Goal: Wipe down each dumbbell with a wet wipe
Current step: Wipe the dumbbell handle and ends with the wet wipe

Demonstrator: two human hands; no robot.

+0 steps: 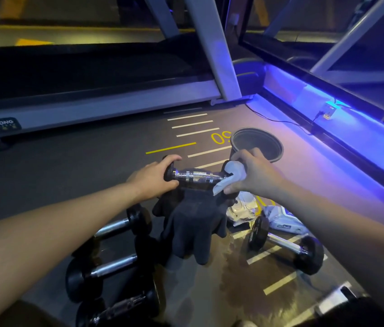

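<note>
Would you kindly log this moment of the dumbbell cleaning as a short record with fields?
setting: gym floor beside a treadmill
left hand: grips one end of the held dumbbell
right hand: holds a wet wipe against the dumbbell's other end
under the dumbbell: dark gloves
dumbbells on floor, left: three
dumbbell on floor, right: one
wipe pack: on the floor, behind the right dumbbell
bin: beyond the right hand; contents cannot be seen
</note>
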